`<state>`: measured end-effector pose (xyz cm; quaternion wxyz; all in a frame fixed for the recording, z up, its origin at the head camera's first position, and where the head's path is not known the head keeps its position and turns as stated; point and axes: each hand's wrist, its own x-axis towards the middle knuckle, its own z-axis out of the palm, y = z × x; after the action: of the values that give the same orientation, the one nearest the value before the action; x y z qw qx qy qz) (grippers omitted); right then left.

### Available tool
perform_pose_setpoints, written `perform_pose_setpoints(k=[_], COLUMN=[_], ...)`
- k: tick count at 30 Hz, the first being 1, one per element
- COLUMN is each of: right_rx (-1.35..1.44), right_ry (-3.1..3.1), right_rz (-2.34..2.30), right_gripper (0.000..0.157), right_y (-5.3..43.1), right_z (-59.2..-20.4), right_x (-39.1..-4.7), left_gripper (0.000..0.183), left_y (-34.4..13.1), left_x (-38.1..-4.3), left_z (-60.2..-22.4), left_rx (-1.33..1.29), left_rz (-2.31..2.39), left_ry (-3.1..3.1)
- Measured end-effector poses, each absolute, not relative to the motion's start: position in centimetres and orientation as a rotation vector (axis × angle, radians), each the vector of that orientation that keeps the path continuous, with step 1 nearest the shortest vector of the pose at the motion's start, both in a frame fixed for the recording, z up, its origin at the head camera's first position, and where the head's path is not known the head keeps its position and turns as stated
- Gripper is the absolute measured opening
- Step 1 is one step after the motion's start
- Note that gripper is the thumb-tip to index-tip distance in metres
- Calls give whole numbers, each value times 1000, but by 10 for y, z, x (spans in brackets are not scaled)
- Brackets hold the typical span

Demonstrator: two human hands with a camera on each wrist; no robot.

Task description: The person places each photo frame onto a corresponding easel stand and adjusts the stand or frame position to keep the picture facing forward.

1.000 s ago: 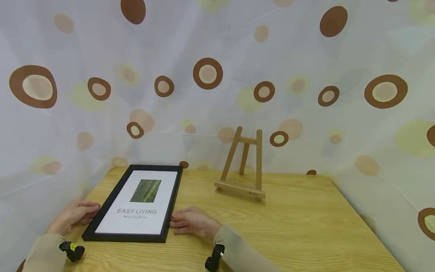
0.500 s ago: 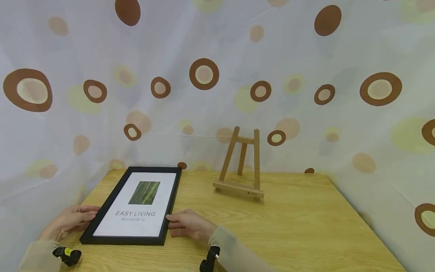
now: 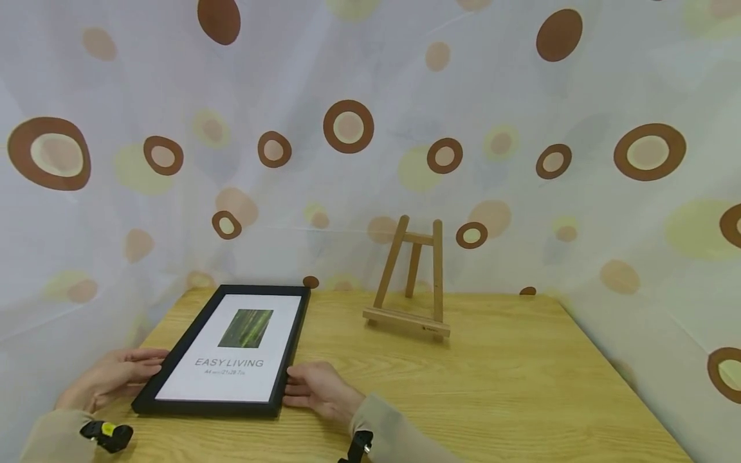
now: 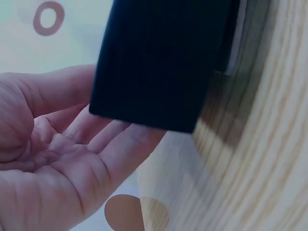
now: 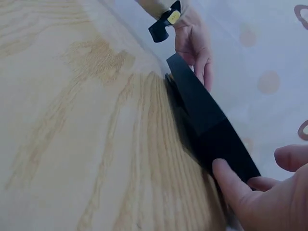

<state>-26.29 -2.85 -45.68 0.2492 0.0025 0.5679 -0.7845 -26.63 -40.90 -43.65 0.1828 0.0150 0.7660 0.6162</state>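
Fingers of the left hand (image 3: 112, 378) are clamped on the left edge of a black picture frame (image 3: 226, 355), and those of the right hand (image 3: 324, 389) grip its right edge, opposite and near the bottom corner. How far the fingers reach beneath it cannot be told. The frame is face up over the left part of a wooden desk (image 3: 498, 386), with a shadowed gap showing under its near end in the left wrist view. Inside it, a white sheet (image 3: 188, 379) bears a green picture (image 3: 246, 328) above the words EASY LIVING. To the frame's right, well apart from it, a wooden easel (image 3: 407, 322) stands toward the back of the desk. Both wrists carry black devices (image 3: 107, 436) over beige sleeves (image 3: 393, 431), and a dotted curtain (image 3: 509, 77) hangs behind and at the sides.
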Motion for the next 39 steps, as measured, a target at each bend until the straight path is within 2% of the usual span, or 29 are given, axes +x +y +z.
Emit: perform_pose_setpoints(k=[5, 9, 14, 17, 22, 27, 31, 33, 37, 39], right_rx=[55, 71, 77, 64, 50, 27, -7, -23, -60, -77], right_ry=[1487, 1498, 1545, 1549, 1469, 1438, 1416, 1412, 1426, 1441], right_rz=[-2161, -2128, -2057, -2042, -2063, -2066, -2047, -2036, -2031, -2024], right_gripper=[34, 45, 49, 54, 59, 62, 66, 66, 66, 66], right_y=[-26, -26, -27, -27, -24, -23, -22, -21, -18, -17], right_z=[-462, -462, -459, -457, -458, -458, -456, -455, -455, -456], right_x=[-268, -271, -274, -276, -277, -279, -279, -279, -280, -280], left_gripper=[51, 59, 64, 58, 29, 33, 30, 42, 78, 82], left_y=[-409, -408, -409, -410, -415, -418, -416, -413, -408, -407], left_x=[-269, -271, -271, -272, -271, -270, -270, -269, -265, -262], left_z=[-438, -441, -444, -445, -446, -445, -443, -442, -441, -441], left_rx=[47, -77, -151, -113, 5, 112, 41, -3, -35, -3], left_rz=[1780, 1737, 1733, 1814, 1942, 1980, 1977, 1952, 1872, 1850], left_ry=[2108, 2156, 2110, 1971, 1671, 1527, 1564, 1629, 1746, 1741])
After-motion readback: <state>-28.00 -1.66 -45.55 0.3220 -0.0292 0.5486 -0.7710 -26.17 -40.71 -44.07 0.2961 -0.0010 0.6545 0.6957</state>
